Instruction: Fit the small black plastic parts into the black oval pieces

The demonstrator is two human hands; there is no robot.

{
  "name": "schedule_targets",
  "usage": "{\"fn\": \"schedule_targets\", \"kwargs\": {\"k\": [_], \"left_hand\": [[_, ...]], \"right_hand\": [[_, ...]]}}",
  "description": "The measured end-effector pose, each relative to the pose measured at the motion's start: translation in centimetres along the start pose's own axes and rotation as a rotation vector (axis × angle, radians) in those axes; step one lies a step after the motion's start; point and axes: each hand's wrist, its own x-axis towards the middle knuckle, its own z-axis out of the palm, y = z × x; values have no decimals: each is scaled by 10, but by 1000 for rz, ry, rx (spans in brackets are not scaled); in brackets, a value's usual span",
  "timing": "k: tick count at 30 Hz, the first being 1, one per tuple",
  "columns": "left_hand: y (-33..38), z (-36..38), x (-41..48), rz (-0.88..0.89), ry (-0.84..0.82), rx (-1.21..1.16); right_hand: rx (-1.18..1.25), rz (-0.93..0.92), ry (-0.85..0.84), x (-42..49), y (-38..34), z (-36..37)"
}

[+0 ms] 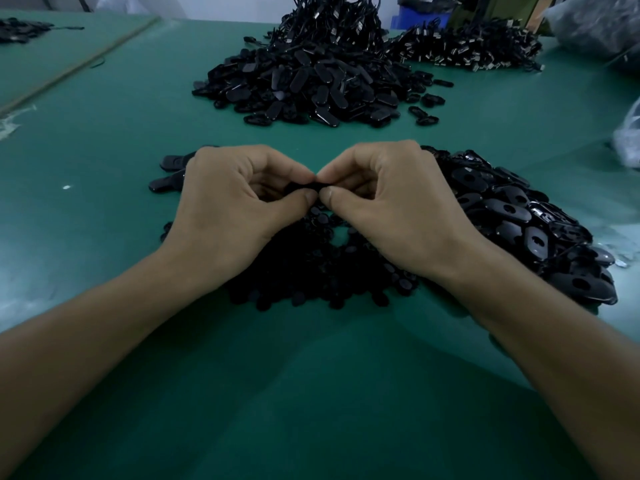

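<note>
Both bare forearms come in from the bottom corners and angle inward over the green table point(311, 393), the wrists meeting above its middle. The left hand point(239, 199) and right hand point(394, 199) are knuckles-up, fingers curled, thumbs pointing at each other and nearly touching at the tips. Between the 2 thumbs and the forefingers, both hands pinch 1 black piece point(304, 186). Most of it is hidden by the fingers, so I cannot tell whether it is an oval alone or one with a small part in it.

Under the wrists lies a flat heap of small parts point(322, 271), matte black, spread on the table. Just right of the right hand sits a pile of glossy ovals point(519, 216), many showing a hole. A few more ovals point(169, 174) poke out from behind the left hand. Well beyond the hands is a larger oval mound point(304, 88), with a tangle of black cables point(346, 29) rising behind it and a 2nd cable heap point(467, 46) to its right.
</note>
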Motion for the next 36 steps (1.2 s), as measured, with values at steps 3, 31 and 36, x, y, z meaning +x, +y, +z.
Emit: {"fn": "schedule_targets", "kwargs": {"k": [3,31,36], "left_hand": [[-1,-2,1,-13,-28,-64],[6,-2,1,-130,-21,-144],[9,-2,0,-135,-37,-178]], "right_hand": [[40,6,-5,1,1,-1],[97,17,0,2,2,-1],[113,38,-7,2,1,-2]]}}
